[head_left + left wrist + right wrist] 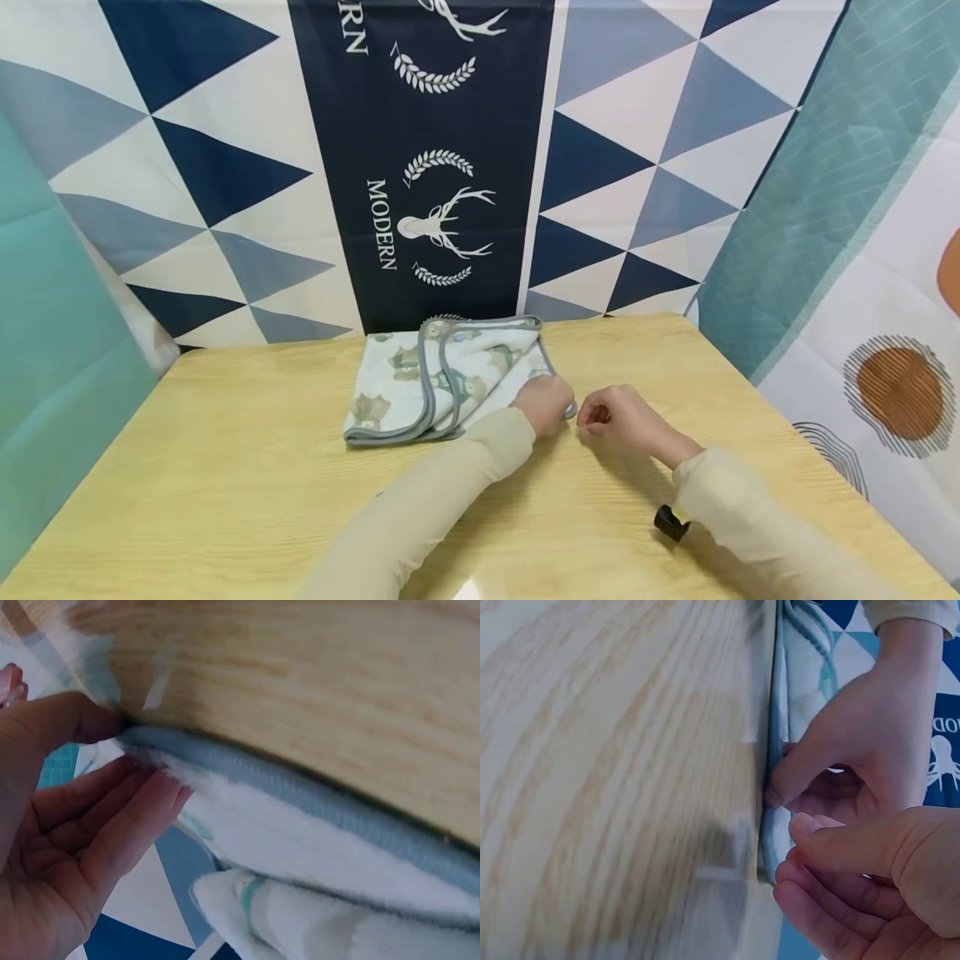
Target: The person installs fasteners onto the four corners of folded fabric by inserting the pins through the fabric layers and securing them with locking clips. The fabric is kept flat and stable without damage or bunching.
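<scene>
A folded fleecy blanket [390, 375], white with a bear print and grey binding, lies at the back middle of the table. My left hand [543, 403] pinches its bound edge near the front right corner. In the left wrist view, the thumb is above the grey binding [300, 793] and the fingers are beneath it. Just right of that corner is my right hand [621, 418], its fingers loosely bent, with nothing visible between thumb and fingertips. The right wrist view shows the right hand [870, 877] close beside the left hand [855, 742].
The wood-grain table [225, 483] ends at a patterned cloth [442, 150] hanging behind the blanket. Teal cloth [67, 350] hangs on the left, and printed cloth [840, 392] on the right. A small black object [671, 523] shows at the right sleeve.
</scene>
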Demonstrator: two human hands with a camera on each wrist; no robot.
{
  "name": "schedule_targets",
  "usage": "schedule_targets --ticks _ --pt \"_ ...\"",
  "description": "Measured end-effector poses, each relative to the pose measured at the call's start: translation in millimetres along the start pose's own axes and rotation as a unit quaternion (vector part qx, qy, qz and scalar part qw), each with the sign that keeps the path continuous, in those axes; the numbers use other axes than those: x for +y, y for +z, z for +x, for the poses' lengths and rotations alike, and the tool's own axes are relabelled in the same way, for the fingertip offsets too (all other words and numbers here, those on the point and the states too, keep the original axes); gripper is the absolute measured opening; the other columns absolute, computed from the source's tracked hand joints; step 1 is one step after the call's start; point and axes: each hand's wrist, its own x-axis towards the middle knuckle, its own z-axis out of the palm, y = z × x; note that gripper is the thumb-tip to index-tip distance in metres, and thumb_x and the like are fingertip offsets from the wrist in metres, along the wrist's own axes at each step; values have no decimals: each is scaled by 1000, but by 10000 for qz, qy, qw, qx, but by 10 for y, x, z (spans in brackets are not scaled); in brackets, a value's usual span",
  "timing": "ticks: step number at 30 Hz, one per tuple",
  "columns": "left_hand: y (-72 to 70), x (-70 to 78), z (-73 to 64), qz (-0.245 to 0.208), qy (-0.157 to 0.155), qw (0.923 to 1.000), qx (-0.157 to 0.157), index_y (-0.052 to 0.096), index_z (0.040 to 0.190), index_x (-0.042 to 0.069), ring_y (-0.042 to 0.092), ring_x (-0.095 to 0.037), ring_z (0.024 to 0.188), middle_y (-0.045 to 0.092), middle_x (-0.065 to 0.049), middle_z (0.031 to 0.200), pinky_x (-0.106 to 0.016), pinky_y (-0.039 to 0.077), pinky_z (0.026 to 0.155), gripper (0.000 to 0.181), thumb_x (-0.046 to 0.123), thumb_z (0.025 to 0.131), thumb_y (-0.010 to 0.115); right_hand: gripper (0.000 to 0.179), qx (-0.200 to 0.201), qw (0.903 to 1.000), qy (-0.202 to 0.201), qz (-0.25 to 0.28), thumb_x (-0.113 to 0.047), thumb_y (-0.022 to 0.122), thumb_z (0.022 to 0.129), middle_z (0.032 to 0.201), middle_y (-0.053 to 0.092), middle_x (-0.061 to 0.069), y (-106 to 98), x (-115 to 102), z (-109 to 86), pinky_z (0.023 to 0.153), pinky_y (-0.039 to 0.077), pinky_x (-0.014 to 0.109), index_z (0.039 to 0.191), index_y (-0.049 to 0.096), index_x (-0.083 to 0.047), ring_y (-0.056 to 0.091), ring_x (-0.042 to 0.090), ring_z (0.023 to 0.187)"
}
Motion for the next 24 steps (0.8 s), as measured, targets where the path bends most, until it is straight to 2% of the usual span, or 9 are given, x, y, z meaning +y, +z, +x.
schedule_targets --ticks 5,10,12,13,14,16,19,21,24 --pt "-55 -35 45 -268 -18 9995 -166 71 88 16 67 -10 88 73 5 95 -20 55 77 12 11 78 74 9 98 9999 67 -19 1 74 78 71 70 2 -82 45 15 58 50 18 77 71 -7 58 1 62" --pt "-5 -146 30 -682 -209 9963 -483 69 96 13 66 -13 89 72 1 98 -22 55 78 24 9 73 77 6 42 9998 157 63 -1 75 79 72 70 3 -82 32 16 59 51 17 78 72 -5 58 1 61" --pt "35 -227 16 -1002 -384 9929 -516 66 87 12 63 -12 78 68 2 86 -21 53 70 17 7 72 75 6 0 9999 143 94 -1 75 79 73 71 3 -80 20 33 59 51 17 78 72 -6 58 0 62" --pt "53 -268 3 -1244 -475 9898 -511 64 79 11 58 -11 70 64 3 77 -20 50 64 11 6 73 72 5 -20 9999 117 112 -1 75 79 73 71 3 -74 16 38 59 51 17 78 72 -5 59 0 62" --pt "76 -308 -13 -1483 -547 9862 -499 58 70 12 51 -10 62 57 4 67 -19 45 57 13 6 74 69 5 -31 9999 101 133 -1 75 79 74 72 3 -67 12 39 60 51 17 79 72 -5 59 1 62" --pt "110 -394 -54 -2252 -744 9701 -519 44 55 13 34 -10 50 39 4 53 -20 31 46 31 4 77 63 5 -40 9999 63 138 -1 74 79 74 72 3 -51 13 37 60 52 17 79 72 -5 60 1 62" --pt "103 -508 -105 -3296 -898 9387 -459 29 49 15 16 -10 47 21 3 49 -22 19 46 44 1 82 55 5 57 9999 57 153 -1 75 79 74 71 3 -41 28 37 59 51 17 80 72 -5 60 2 62" --pt "68 -577 -117 -3823 -991 9180 -358 36 52 14 20 -8 45 26 4 51 -20 22 46 40 1 86 52 6 158 9997 91 179 -1 75 79 74 71 3 -47 41 52 59 51 18 80 72 -6 59 2 62" --pt "-9 -663 -102 -4209 -1084 9006 45 56 70 8 38 -9 50 42 2 63 -20 34 51 21 -2 88 50 6 374 9990 100 239 -1 75 79 74 72 4 -72 49 107 59 50 18 80 72 -6 58 0 62"
